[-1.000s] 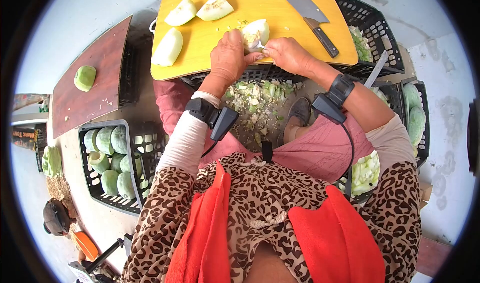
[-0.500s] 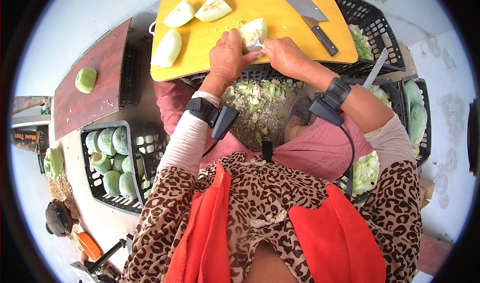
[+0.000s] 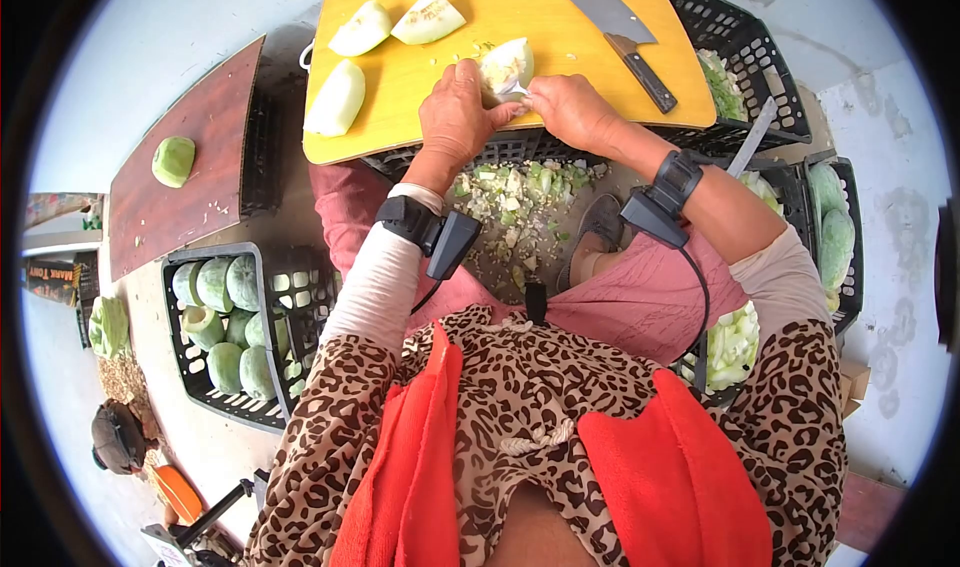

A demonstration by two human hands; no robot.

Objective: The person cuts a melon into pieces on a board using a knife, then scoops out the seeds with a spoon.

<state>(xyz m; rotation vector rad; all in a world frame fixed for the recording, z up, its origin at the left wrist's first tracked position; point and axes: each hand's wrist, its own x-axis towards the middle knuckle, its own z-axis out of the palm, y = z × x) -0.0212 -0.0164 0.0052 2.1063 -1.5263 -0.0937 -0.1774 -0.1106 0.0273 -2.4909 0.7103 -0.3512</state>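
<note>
At the near edge of the yellow board (image 3: 560,27) a pale melon piece (image 3: 508,62) stands between my hands, its seedy inner side showing. My left hand (image 3: 462,112) grips it from the left, thumb along its lower edge. My right hand (image 3: 572,107) is closed around a small whitish tool (image 3: 514,89), whose end lies against the inside of the piece. Three more pale melon pieces (image 3: 336,98) rest on the board's left part. A cleaver (image 3: 603,9) with a dark handle lies at the right.
On the left, a reddish-brown board (image 3: 185,207) bears a peeled green melon (image 3: 173,161). A black crate (image 3: 262,417) holds whole melons. Scraps (image 3: 520,202) cover the floor below the yellow board. A long blade (image 3: 753,139) sticks up among the right crates. A person's dark cap (image 3: 118,437) shows lower left.
Both hands stay on the melon piece in nearly the same place. The whole view has shifted very slightly.
</note>
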